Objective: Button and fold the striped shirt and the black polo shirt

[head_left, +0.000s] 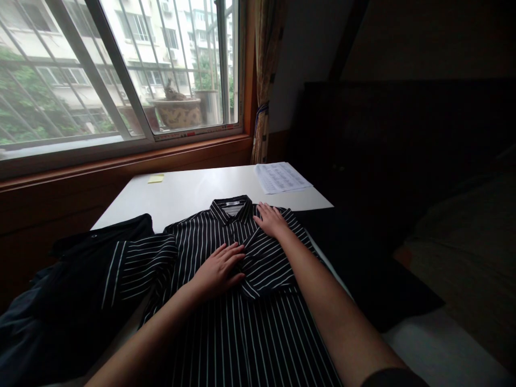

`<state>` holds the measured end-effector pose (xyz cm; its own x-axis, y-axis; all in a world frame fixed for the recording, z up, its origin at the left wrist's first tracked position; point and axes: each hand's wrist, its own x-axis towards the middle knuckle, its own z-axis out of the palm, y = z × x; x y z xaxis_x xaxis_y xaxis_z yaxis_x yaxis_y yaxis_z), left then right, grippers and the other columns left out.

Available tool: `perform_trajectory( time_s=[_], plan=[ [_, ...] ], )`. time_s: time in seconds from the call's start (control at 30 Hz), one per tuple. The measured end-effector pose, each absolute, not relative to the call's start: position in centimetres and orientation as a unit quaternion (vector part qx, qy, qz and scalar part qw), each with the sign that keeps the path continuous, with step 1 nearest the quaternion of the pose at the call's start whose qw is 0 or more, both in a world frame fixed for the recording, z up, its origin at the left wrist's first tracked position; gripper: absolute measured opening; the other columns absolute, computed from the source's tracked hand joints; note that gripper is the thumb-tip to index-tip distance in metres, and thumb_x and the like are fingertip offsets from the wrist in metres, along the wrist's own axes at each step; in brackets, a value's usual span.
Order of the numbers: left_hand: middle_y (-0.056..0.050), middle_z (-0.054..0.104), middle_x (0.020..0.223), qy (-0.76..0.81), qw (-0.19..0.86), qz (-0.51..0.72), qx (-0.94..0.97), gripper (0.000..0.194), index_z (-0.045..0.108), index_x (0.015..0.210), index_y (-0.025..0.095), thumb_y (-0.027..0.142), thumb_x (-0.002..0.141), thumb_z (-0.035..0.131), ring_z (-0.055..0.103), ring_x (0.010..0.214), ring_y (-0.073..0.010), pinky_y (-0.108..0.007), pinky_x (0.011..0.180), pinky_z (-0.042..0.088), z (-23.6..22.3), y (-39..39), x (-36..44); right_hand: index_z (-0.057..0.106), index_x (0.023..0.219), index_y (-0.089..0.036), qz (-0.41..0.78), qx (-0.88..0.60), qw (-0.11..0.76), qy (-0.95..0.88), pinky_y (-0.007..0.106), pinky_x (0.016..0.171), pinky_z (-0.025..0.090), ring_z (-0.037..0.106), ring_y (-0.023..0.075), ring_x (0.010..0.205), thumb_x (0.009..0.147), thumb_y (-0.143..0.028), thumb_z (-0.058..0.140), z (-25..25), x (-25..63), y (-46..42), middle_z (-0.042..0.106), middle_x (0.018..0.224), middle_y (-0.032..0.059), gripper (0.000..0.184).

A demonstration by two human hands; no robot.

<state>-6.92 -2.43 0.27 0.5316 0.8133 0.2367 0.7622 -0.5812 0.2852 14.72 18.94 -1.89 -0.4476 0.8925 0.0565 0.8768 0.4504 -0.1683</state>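
Note:
A black shirt with white stripes (197, 242) lies front side up on a white table (193, 188), its collar pointing toward the window. One sleeve is folded inward over the chest; the other stretches out to the left, its cuff resting on dark clothing. My left hand (221, 266) lies flat on the middle of the shirt, fingers spread, at the edge of the folded sleeve. Up by the shoulder, to the right of the collar, my right hand (271, 219) rests open on the fabric. Neither hand grips any cloth.
Dark folded clothes (76, 285) are heaped at the left. Printed sheets of paper (282, 177) lie at the table's far right corner, and a yellow sticky note (156, 178) at the far left. Dark cloth (363, 258) spreads to the right. Beyond the table are a barred window and a tied curtain (264, 80).

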Motion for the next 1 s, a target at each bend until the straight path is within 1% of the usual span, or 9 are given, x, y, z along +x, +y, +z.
perform_trajectory(
  time_s=[0.1,0.2,0.37,0.57,0.63,0.73,0.83,0.9,1.0],
  plan=[
    [-0.008,0.054,0.149,0.443,0.089,0.214,0.866,0.036,0.059,0.125,0.023,0.042,0.094,0.064,0.041,0.145,-0.0259,-0.051,0.122,0.031,0.0,-2.3,-7.2,0.027,0.159,-0.017,0.058,-0.521,0.07,-0.848,0.042,0.124,0.008,0.014,0.0207,0.154,0.102,-0.056,0.025,-1.9,14.8,18.9,0.019,0.168,0.0054,0.069],
    [-0.008,0.061,0.141,0.434,0.107,0.244,0.86,0.031,0.062,0.118,0.022,0.039,0.092,0.068,0.046,0.141,-0.0267,-0.052,0.12,0.035,-0.2,-2.1,-7.4,0.028,0.159,-0.017,0.059,-0.521,0.071,-0.849,0.042,0.124,0.008,0.014,0.0205,0.154,0.102,-0.056,0.025,-1.8,14.8,18.9,0.02,0.168,0.0057,0.069],
    [-0.009,0.063,0.138,0.414,0.153,0.267,0.857,0.036,0.06,0.124,0.023,0.033,0.091,0.069,0.048,0.139,-0.0272,-0.054,0.119,0.036,0.5,-2.1,-7.9,0.029,0.158,-0.017,0.06,-0.519,0.075,-0.849,0.042,0.124,0.008,0.015,0.0201,0.154,0.101,-0.056,0.026,-1.7,14.8,18.9,0.021,0.167,0.0049,0.069],
    [-0.009,0.065,0.134,0.393,0.204,0.287,0.849,0.039,0.059,0.128,0.023,0.013,0.09,0.059,0.049,0.138,-0.0251,-0.051,0.119,0.038,1.3,-2.5,-8.6,0.036,0.156,-0.017,0.051,-0.518,0.092,-0.849,0.041,0.124,0.012,0.021,0.0214,0.152,0.101,-0.05,0.029,-1.5,14.7,18.5,0.027,0.165,0.0055,0.064],
    [-0.009,0.066,0.131,0.389,0.198,0.3,0.848,0.037,0.061,0.125,0.023,0.011,0.09,0.058,0.051,0.136,-0.0248,-0.051,0.116,0.041,0.8,-2.3,-8.7,0.042,0.152,-0.016,0.041,-0.517,0.107,-0.849,0.041,0.124,0.013,0.023,0.0227,0.151,0.101,-0.044,0.032,-1.0,14.6,18.0,0.032,0.163,0.0071,0.06],
    [-0.009,0.069,0.126,0.385,0.174,0.312,0.851,0.028,0.064,0.119,0.023,0.016,0.092,0.06,0.055,0.131,-0.0244,-0.05,0.112,0.046,0.0,-1.9,-8.7,0.051,0.145,-0.013,0.02,-0.512,0.144,-0.847,0.042,0.123,0.013,0.027,0.0248,0.149,0.101,-0.035,0.033,0.3,14.5,16.7,0.041,0.159,0.0097,0.052],
    [-0.007,0.07,0.124,0.382,0.162,0.307,0.856,0.024,0.066,0.117,0.024,0.019,0.094,0.061,0.058,0.127,-0.023,-0.047,0.11,0.047,-0.4,-1.6,-8.7,0.06,0.133,-0.015,0.002,-0.506,0.18,-0.843,0.04,0.119,0.024,0.04,0.0264,0.139,0.101,-0.03,0.033,2.1,14.3,14.5,0.055,0.145,0.0116,0.044],
    [-0.005,0.071,0.121,0.385,0.156,0.303,0.857,0.022,0.067,0.116,0.025,0.021,0.096,0.061,0.059,0.122,-0.0218,-0.045,0.107,0.048,-0.3,-1.6,-8.7,0.066,0.118,-0.018,-0.003,-0.498,0.208,-0.842,0.04,0.111,0.034,0.05,0.0274,0.125,0.102,-0.03,0.036,3.3,14.2,12.1,0.063,0.128,0.0131,0.037],
    [-0.004,0.072,0.114,0.403,0.144,0.3,0.852,0.018,0.07,0.112,0.026,0.024,0.097,0.061,0.061,0.111,-0.0211,-0.041,0.098,0.052,-0.2,-1.7,-8.8,0.067,0.093,-0.021,0.03,-0.456,0.238,-0.857,0.037,0.093,0.045,0.059,0.024,0.099,0.101,-0.033,0.044,4.6,14.1,7.5,0.066,0.1,0.0093,0.027]
  ],
)
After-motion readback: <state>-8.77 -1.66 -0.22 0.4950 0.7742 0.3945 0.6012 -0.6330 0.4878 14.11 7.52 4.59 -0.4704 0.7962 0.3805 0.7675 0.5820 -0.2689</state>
